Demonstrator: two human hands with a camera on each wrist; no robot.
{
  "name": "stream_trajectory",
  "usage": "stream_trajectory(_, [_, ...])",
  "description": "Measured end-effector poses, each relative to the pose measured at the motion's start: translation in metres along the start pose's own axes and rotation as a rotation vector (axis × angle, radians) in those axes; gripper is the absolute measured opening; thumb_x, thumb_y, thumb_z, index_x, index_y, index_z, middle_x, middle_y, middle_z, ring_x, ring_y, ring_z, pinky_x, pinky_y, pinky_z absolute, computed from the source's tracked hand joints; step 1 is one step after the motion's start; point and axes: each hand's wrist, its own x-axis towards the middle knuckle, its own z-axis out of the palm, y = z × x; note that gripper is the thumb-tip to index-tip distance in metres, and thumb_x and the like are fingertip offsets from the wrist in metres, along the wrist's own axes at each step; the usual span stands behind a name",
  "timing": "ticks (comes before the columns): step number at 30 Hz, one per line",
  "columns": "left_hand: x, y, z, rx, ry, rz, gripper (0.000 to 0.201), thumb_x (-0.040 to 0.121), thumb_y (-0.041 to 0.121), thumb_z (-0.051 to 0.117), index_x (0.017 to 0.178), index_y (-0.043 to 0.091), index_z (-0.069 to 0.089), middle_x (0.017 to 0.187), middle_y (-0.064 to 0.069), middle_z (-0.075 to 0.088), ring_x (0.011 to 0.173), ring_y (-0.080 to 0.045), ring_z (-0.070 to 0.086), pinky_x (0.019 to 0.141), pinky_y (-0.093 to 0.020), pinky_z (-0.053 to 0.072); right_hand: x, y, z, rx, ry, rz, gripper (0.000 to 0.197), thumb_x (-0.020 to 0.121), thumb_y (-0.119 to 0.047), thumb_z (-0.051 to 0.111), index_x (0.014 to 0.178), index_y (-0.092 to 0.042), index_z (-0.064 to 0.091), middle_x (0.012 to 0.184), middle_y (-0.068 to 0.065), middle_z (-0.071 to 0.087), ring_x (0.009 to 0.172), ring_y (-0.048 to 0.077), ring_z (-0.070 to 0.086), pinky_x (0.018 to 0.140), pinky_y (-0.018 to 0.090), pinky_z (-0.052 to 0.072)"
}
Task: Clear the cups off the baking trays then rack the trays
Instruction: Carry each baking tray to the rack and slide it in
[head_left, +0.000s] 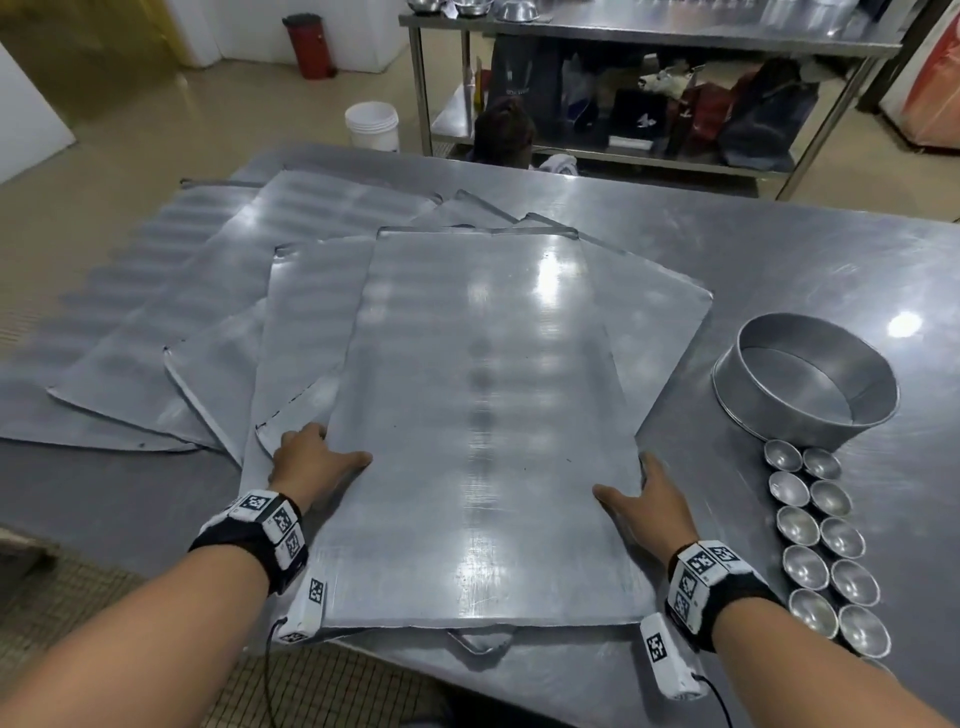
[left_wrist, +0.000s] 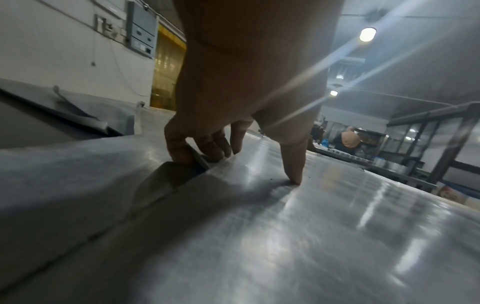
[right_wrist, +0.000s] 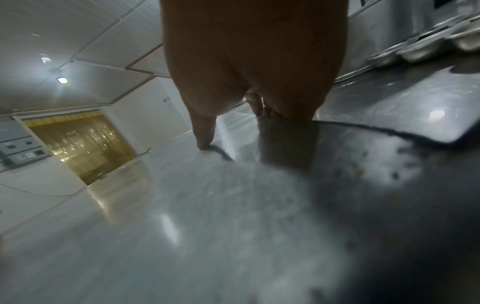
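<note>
Several flat metal baking trays lie overlapping on the steel table (head_left: 779, 249). The top tray (head_left: 483, 415) lies in front of me, bare, with nothing on it. My left hand (head_left: 337, 447) grips its left edge: the thumb (left_wrist: 293, 170) presses on top and the fingers (left_wrist: 197, 148) curl under the rim. My right hand (head_left: 626, 480) grips the right edge the same way, thumb (right_wrist: 205, 142) on top, fingers (right_wrist: 262, 109) over the side. Small metal cups (head_left: 826, 545) stand in two rows on the table to the right, also seen as cups (right_wrist: 426, 45) in the right wrist view.
A round metal ring pan (head_left: 810, 384) stands beyond the cups. More trays (head_left: 171, 312) fan out to the left, overhanging the table edge. Behind the table are a person's head (head_left: 504, 135), a white bucket (head_left: 372, 124), a red bin (head_left: 310, 45) and a steel shelf table (head_left: 675, 41).
</note>
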Motion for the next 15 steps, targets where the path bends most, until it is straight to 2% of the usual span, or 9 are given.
stream_trajectory(3, [0.001, -0.004, -0.002, -0.011, -0.007, 0.015, 0.097, 0.041, 0.075, 0.070, 0.118, 0.015, 0.060, 0.122, -0.011, 0.060, 0.107, -0.032, 0.062, 0.095, -0.046, 0.054, 0.001, -0.002, 0.001, -0.035, -0.001, -0.012, 0.062, 0.085, -0.039, 0.078, 0.135, -0.019, 0.047, 0.119, -0.004, 0.058, 0.108, 0.021, 0.058, 0.088, 0.028, 0.042])
stream_trajectory(6, [0.002, -0.004, -0.006, 0.052, -0.029, 0.076, 0.082, 0.051, 0.074, 0.065, 0.112, 0.019, 0.059, 0.116, -0.007, 0.063, 0.103, -0.030, 0.062, 0.095, -0.049, 0.052, 0.001, -0.001, 0.004, -0.140, 0.009, -0.021, 0.068, 0.083, -0.053, 0.073, 0.137, -0.022, 0.046, 0.130, 0.004, 0.058, 0.116, 0.027, 0.058, 0.093, 0.035, 0.047])
stream_trajectory(8, [0.005, -0.007, -0.012, 0.076, -0.040, 0.117, 0.072, 0.059, 0.070, 0.065, 0.111, 0.020, 0.060, 0.115, -0.006, 0.066, 0.103, -0.030, 0.062, 0.097, -0.051, 0.049, 0.000, -0.001, 0.006, -0.190, 0.004, -0.017, 0.069, 0.080, -0.056, 0.072, 0.136, -0.025, 0.046, 0.133, 0.008, 0.056, 0.116, 0.028, 0.058, 0.096, 0.039, 0.049])
stream_trajectory(11, [0.016, -0.019, -0.023, 0.142, 0.001, 0.150, 0.070, 0.073, 0.062, 0.070, 0.128, 0.022, 0.060, 0.130, -0.011, 0.061, 0.119, -0.034, 0.056, 0.102, -0.050, 0.046, -0.011, -0.011, 0.006, -0.232, 0.061, -0.008, 0.060, 0.082, -0.048, 0.073, 0.131, -0.021, 0.051, 0.133, 0.011, 0.058, 0.119, 0.029, 0.056, 0.094, 0.038, 0.046])
stream_trajectory(13, [0.022, -0.031, -0.032, 0.233, 0.053, 0.175, 0.066, 0.078, 0.060, 0.068, 0.133, 0.024, 0.058, 0.139, -0.012, 0.051, 0.130, -0.037, 0.043, 0.105, -0.050, 0.042, -0.024, -0.016, 0.011, -0.246, 0.128, 0.024, 0.065, 0.085, -0.046, 0.073, 0.138, -0.017, 0.050, 0.141, 0.013, 0.052, 0.128, 0.032, 0.050, 0.101, 0.040, 0.042])
stream_trajectory(15, [0.030, -0.045, -0.039, 0.245, 0.040, 0.216, 0.069, 0.078, 0.058, 0.064, 0.137, 0.022, 0.055, 0.146, -0.014, 0.042, 0.136, -0.037, 0.033, 0.108, -0.050, 0.036, -0.044, -0.019, 0.024, -0.235, 0.220, 0.048, 0.071, 0.085, -0.048, 0.072, 0.144, -0.017, 0.047, 0.147, 0.012, 0.047, 0.135, 0.033, 0.044, 0.110, 0.045, 0.038])
